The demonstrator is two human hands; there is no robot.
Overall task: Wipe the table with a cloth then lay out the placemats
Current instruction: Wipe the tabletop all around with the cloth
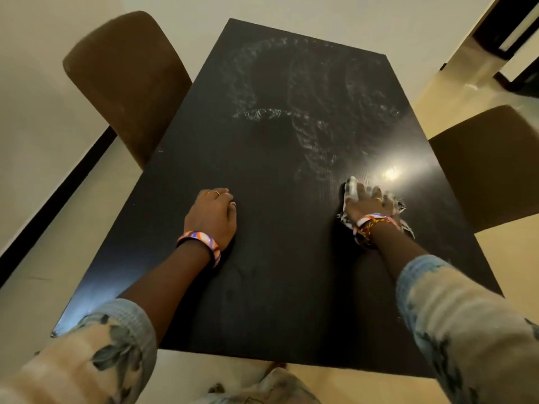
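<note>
My right hand (368, 203) lies flat on the cloth (379, 212), fingers spread and pressing it down against the dark worktop (262, 287) on the right side, close to a bright glare of reflected light (390, 173). The cloth is pale with a dark checked pattern and bunches out from under my palm toward the wrist and the right edge; its outline is blurred, so I cannot tell its exact shape. My left hand (213, 218) rests on the worktop near the middle, well apart from the cloth, fingers loosely curled under and holding nothing. There is a ring on a finger of each hand, and a striped bangle (201, 244) sits on my left wrist, with coloured bands (373, 223) on my right. Damp, whitish smear marks (306, 112) curve across the far half of the worktop. A brown upholstered chair (125, 80) stands at the left side and another chair (493, 167) at the right. My pale patterned sleeves (466, 325) are pushed up the forearms.
</note>
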